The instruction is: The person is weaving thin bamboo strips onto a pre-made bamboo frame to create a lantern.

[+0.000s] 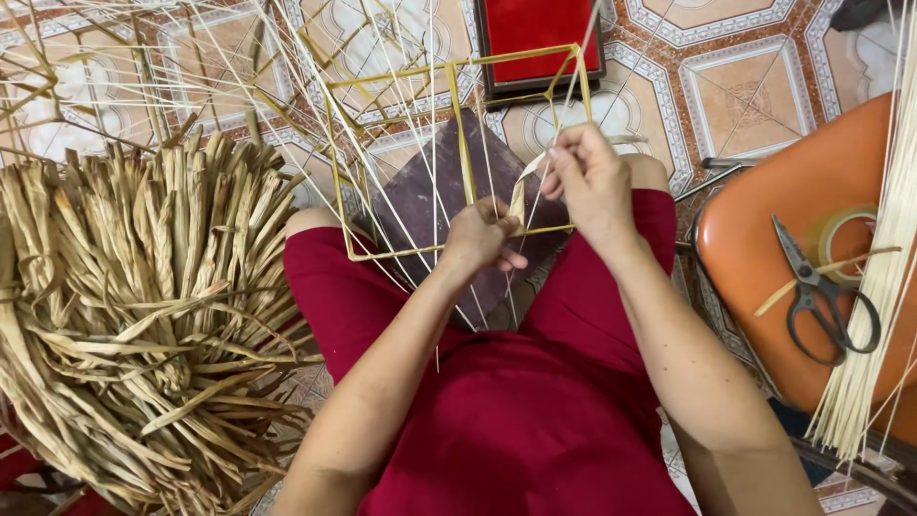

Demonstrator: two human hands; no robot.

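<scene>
A rectangular gold wire frame rests across my knees, with thin pale sticks crossing it. My left hand pinches the frame's lower bar where a flat pale straw strip wraps on. My right hand holds the upper end of that strip, pulled up above the bar. A dark purple board lies under the frame on my red-clothed lap.
A big heap of dried straw leaves fills the left. An orange stool at the right carries scissors, a tape roll and a bundle of pale thin sticks. A red tray lies on the tiled floor.
</scene>
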